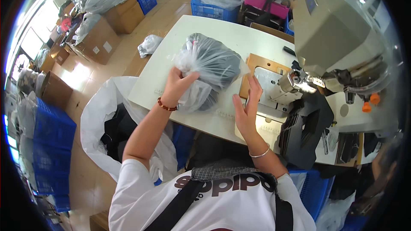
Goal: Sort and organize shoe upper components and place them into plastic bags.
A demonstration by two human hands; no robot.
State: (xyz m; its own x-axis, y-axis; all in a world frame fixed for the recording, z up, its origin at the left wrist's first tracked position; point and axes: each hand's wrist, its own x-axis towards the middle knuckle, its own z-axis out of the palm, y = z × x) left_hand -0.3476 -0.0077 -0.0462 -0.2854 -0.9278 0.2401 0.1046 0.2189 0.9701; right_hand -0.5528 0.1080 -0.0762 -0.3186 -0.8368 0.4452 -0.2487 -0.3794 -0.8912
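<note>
A clear plastic bag (212, 62) with dark, fabric-like contents lies on the white sewing table (171, 38). My left hand (177, 86) grips the bag's gathered plastic on its near left side, thumb and fingers closed on it. To the right of the bag, my right hand (247, 109) is raised with fingers extended and apart, holding nothing. It is close to the wooden-edged plate of the industrial sewing machine (293, 81). What exactly is inside the bag is blurred by the plastic.
Dark stacked fabric pieces (306, 124) hang by the machine at right. A white sack (96, 115) with black cloth stands left of the table. Blue crates (53, 141) and cardboard boxes (96, 42) line the floor at left. Another blue crate (214, 10) sits beyond the table.
</note>
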